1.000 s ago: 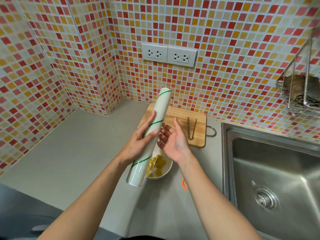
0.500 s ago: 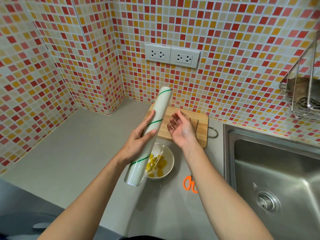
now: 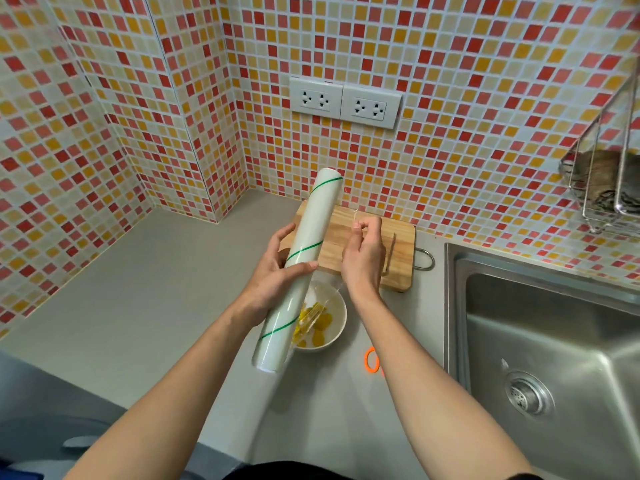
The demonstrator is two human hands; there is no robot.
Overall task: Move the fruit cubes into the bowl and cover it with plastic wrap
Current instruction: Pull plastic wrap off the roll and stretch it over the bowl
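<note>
Since the earlier frame the right hand [image 3: 363,258] has lifted w/ fingers now curled, pinching the clear film edge [image 3: 341,271] pulled off the roll. Left hand [image 3: 277,275] grips the long white plastic-wrap roll w/ green stripes [image 3: 301,265], tilted above the counter. Under it, a round white bowl [image 3: 337,327] holds the yellow fruit cubes [image 3: 320,323]. An orange loop [image 3: 372,360] lies beside it. Farther back: a wooden cutting board [image 3: 401,251], then the steel sink [image 3: 554,341] at right.
</note>
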